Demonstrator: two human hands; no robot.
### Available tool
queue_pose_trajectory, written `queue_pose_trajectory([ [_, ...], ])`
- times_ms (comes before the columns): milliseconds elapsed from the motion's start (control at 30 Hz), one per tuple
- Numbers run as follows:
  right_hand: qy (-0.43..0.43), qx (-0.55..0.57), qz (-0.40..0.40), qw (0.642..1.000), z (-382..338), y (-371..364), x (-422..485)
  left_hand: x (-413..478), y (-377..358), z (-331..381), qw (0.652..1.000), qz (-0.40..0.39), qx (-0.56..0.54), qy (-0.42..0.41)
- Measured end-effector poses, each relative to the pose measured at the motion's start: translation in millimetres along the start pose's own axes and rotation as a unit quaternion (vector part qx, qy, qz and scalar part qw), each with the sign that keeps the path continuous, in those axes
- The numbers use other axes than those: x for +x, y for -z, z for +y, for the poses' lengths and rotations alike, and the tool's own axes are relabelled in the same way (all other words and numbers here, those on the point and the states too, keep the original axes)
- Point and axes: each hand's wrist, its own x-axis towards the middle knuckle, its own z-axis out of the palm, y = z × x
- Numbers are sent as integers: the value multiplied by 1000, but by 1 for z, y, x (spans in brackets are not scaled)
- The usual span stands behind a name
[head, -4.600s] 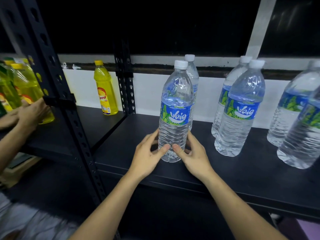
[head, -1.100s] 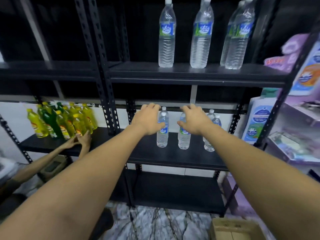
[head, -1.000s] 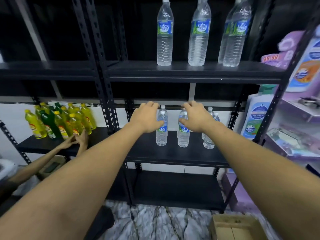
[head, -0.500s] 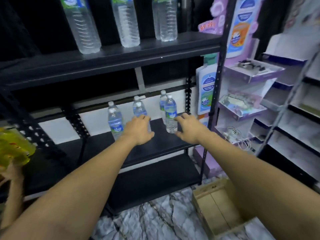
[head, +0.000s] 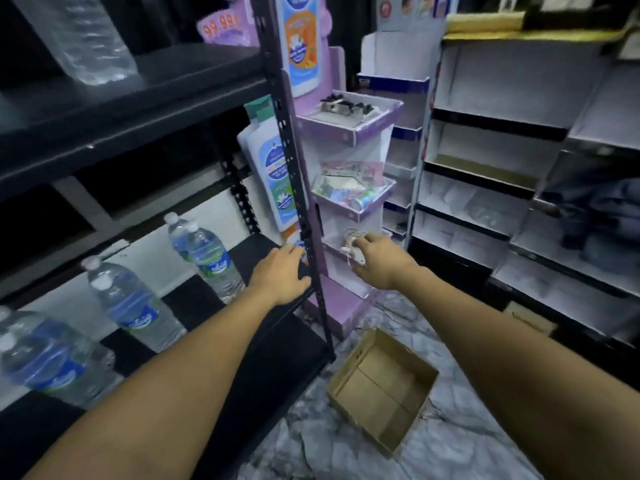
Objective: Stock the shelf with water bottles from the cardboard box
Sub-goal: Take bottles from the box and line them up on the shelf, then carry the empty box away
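Observation:
An open cardboard box (head: 382,386) lies on the marble floor at lower centre, and I see no bottles inside it. Several water bottles with blue labels stand on the black middle shelf (head: 266,344) at left, one (head: 211,259) nearest the shelf's right end, another (head: 133,306) further left. My left hand (head: 282,273) hovers over the shelf's right end, fingers relaxed, holding nothing. My right hand (head: 379,259) reaches out in the air in front of the purple stand, fingers loosely bent, holding nothing.
A black upright post (head: 298,188) ends the rack. Beside it stands a purple cardboard display stand (head: 349,188) with small items. White shelving units (head: 491,174) fill the right side. Another water bottle (head: 86,39) stands on the upper shelf.
My view has swung right and down, from the bottles on the shelf toward the box on the floor. Both hands left the bottles and now hang free in the air.

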Motion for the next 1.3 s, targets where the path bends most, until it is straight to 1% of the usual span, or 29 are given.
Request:
queue_pose_trajectory([
  [167, -122, 17, -6, 992, 45, -24, 5, 80, -30, 19, 994, -30, -5, -103],
  [300, -230, 39, -13, 972, 70, -52, 4, 133, -64, 29, 982, -71, 4, -177],
  [400, -281, 53, -31, 958, 84, -77, 3, 160, -94, 34, 973, -93, 0, -209],
  [500, -307, 60, -49, 948, 100, -107, 3, 176, -131, 34, 967, -126, -8, -221],
  [633, -335, 83, -82, 935, 125, -154, 6, 191, -186, 31, 962, -174, -9, -213],
  [800, -359, 117, -115, 919, 163, -230, 12, 209, -267, 28, 959, -203, -7, -198],
  [967, -379, 147, -143, 902, 201, -339, 11, 221, -372, 14, 957, -230, -26, -177],
  [1167, -410, 172, -163, 881, 234, -479, -5, 215, -513, -17, 949, -287, -18, -126],
  [1300, -445, 187, -174, 858, 252, -562, -16, 208, -597, -32, 950, -302, -11, -72],
])
